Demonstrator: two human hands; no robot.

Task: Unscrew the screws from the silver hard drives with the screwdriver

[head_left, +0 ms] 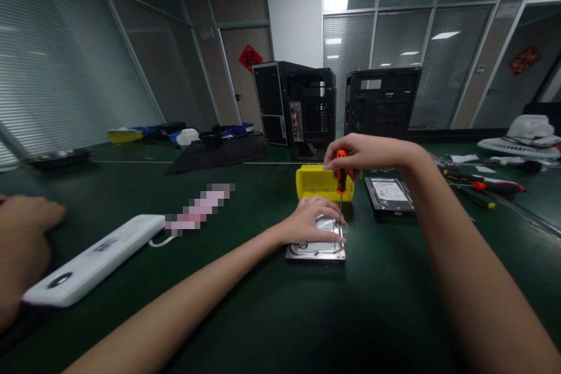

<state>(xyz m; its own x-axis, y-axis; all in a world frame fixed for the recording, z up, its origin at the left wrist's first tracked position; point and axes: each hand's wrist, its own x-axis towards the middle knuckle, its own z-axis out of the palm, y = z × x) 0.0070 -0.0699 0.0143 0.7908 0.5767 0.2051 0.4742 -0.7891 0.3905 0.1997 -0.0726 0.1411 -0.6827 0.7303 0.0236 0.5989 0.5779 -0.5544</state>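
A silver hard drive lies flat on the green table in front of me. My left hand rests over it, its fingers around the top and right edge, holding it in place. Above the drive, my right hand is closed round the orange and black handle of a screwdriver. The screwdriver stands upright, its shaft reaching down to the drive's right edge beside my left fingertips. Whether the tip sits in a screw is too small to tell.
Behind the drive is a yellow bin; a second hard drive lies to its right. Two black computer cases stand farther back. Pliers and tools lie at right. At left are a white power bank and another person's hand.
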